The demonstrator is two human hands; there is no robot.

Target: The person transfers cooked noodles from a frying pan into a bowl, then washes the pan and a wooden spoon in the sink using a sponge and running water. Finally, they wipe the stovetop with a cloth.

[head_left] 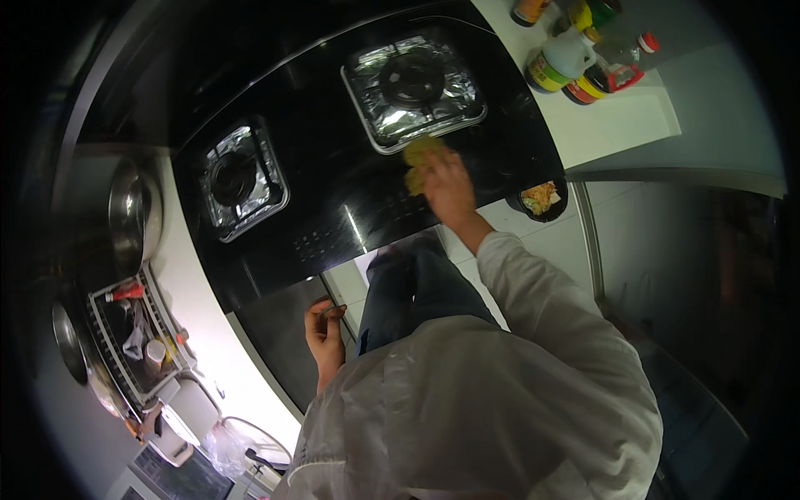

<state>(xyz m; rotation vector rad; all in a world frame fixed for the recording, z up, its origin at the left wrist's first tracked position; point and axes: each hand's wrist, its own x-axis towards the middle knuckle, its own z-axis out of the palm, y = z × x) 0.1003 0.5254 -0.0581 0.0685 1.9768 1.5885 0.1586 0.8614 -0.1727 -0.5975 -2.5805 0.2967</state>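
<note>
My right hand (451,190) lies over a yellow-green cloth (420,150), its fingers spread along the folds. The cloth rests on the black glass gas cooktop (315,169), just in front of the right burner's foil-lined tray (400,120). To the left is a second burner tray (275,195), also lined with foil. My left hand (322,328) hangs off the cooktop's front edge with curled fingers. A small thin dark shape shows at its fingertips; I cannot tell what it is.
Bottles (556,62) stand on the white counter at the right. A black food-waste bin (550,215) sits below the front right corner. Along the left counter are a metal bowl (128,212), a wire dish rack (119,350), a white cutting board (190,406) and a plastic bag (225,447).
</note>
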